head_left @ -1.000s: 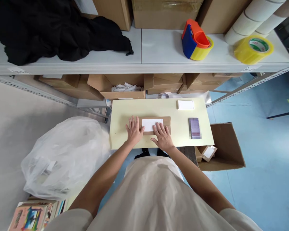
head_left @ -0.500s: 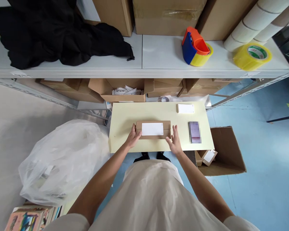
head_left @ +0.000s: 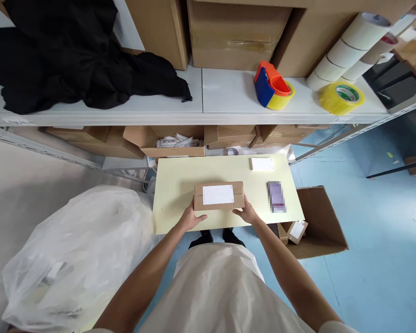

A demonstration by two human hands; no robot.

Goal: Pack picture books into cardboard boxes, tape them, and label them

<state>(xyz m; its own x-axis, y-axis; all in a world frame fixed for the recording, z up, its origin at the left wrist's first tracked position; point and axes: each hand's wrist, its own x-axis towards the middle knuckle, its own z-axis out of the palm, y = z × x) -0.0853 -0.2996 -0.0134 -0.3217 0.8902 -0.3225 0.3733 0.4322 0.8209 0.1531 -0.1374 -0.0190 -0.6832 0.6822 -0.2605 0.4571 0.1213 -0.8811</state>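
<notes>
A closed cardboard box (head_left: 199, 200) with a blank-looking white label (head_left: 218, 194) on its top is held between my two hands over the pale yellow table (head_left: 173, 180). My left hand (head_left: 190, 218) grips its near left corner, the thumb sticking out along the front and the fingers partly hidden by the box. At the near right corner my right hand (head_left: 246, 212) holds the other end, fingers against the side and underneath. On the table to the right are a stack of white labels (head_left: 262, 164) and a purple pixelated item (head_left: 276, 196).
An open carton (head_left: 324, 222) holding small labelled boxes stands right of the table. A big clear plastic bag (head_left: 86, 249) bulges at left. The shelf (head_left: 225, 92) ahead carries black cloth (head_left: 90, 69), a tape dispenser (head_left: 272, 88), yellow tape (head_left: 341, 98) and white rolls (head_left: 346, 48).
My right hand has closed in from beside the box onto its right end. My left hand has shifted to the near left corner, its thumb off the label. The view has tilted up slightly.
</notes>
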